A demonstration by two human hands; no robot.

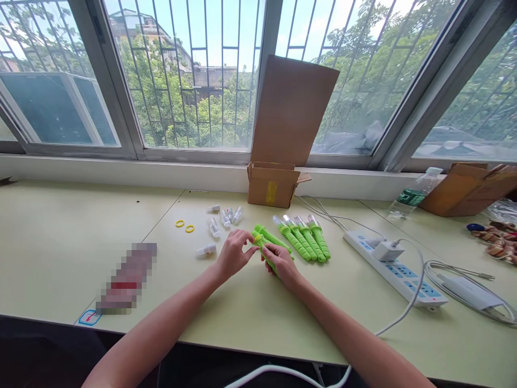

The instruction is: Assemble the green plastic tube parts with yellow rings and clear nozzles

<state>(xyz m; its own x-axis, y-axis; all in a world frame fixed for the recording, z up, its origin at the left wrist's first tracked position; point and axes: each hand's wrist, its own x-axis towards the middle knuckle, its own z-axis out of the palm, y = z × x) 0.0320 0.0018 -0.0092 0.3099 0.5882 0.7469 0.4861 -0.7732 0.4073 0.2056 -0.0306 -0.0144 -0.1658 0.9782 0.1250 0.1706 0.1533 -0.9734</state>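
Note:
My right hand [283, 263] is closed round a green plastic handle [262, 249], its upper end pointing away to the left. At that end a yellow ring [257, 237] shows, pinched between the fingertips of my left hand [235, 250]. Just behind my hands lies another green handle [277, 238], partly hidden. To the right, several green sticks with clear tips [304, 240] rest side by side. Left of my hands are two loose yellow rings [189, 229] and several clear plastic caps [213, 227] with white ends.
A cardboard box [270, 186] stands against the window ledge. On the right are a power strip [398, 269] with a plugged-in charger, a coiled cable with a white adapter [470, 291], a water bottle [416, 193] and another carton [468, 188]. A blurred flat object [129, 277] lies at left.

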